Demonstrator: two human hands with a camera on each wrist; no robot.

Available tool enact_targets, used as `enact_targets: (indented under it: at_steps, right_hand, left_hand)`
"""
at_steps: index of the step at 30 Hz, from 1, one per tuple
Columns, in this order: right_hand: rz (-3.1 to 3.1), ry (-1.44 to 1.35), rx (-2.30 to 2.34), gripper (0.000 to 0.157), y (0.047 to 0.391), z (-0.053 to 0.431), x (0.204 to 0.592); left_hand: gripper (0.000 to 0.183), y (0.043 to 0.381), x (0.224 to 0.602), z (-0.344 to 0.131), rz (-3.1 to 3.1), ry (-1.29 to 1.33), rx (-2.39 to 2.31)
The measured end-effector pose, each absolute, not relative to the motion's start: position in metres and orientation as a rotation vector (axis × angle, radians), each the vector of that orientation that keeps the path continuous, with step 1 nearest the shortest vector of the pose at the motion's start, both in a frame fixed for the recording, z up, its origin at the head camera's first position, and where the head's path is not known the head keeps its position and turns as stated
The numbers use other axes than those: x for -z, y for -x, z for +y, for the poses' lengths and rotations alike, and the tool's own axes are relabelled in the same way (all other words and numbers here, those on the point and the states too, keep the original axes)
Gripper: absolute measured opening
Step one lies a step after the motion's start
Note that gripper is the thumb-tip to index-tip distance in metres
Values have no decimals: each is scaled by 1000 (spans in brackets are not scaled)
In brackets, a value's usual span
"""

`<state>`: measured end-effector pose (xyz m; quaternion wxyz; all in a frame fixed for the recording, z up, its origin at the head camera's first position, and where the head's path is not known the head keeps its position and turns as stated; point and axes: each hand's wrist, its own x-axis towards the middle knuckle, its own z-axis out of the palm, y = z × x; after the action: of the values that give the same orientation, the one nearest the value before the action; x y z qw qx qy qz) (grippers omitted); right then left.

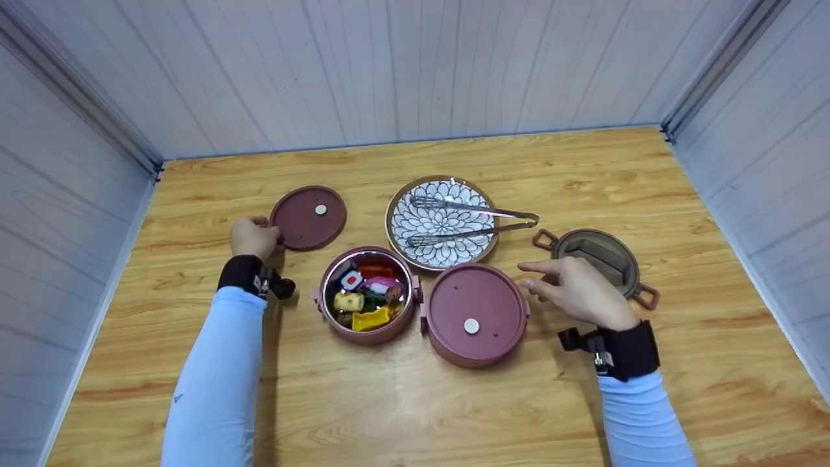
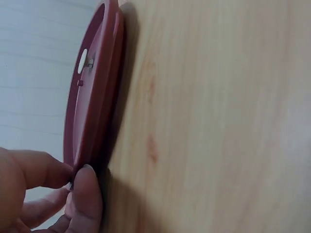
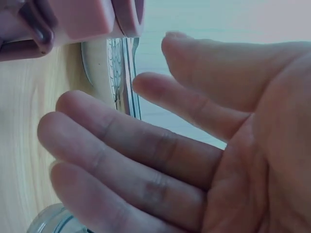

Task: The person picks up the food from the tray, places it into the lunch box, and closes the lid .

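At the back left my left hand (image 1: 254,238) pinches the near edge of a round maroon lid (image 1: 306,224) between thumb and finger. The left wrist view shows that lid (image 2: 95,92) low over the wood, its white knob facing up. My right hand (image 1: 579,285) hovers beside a lidded maroon pot (image 1: 478,311), fingers extended and nothing in them; in the right wrist view the hand (image 3: 194,141) is apart from the pot (image 3: 82,22). To that pot's left stands an uncovered maroon pot (image 1: 376,336), holding several toy foods such as a yellow piece (image 1: 371,319) and a sushi piece (image 1: 351,280).
A pair of metal tongs (image 1: 480,211) lies across a flower-patterned plate (image 1: 402,241) behind the pots. Partly behind my right hand is a small round dish with two brown handles (image 1: 593,243). White panel walls (image 1: 421,71) border the wooden table (image 1: 415,415).
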<state>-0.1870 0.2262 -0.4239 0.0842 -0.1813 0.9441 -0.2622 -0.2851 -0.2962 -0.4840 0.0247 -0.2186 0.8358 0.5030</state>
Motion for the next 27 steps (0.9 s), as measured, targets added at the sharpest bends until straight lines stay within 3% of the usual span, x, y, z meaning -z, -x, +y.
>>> enact_targets:
  at_steps: [16,27]
  right_hand:
    - [2845,475,922,34,184,228,418]
    - [2964,498,1143,26,176,216,408]
  left_hand:
    - [43,270,475,-292,2453,801,-1855]
    - [38,241,445,-262,2185,639,-2468]
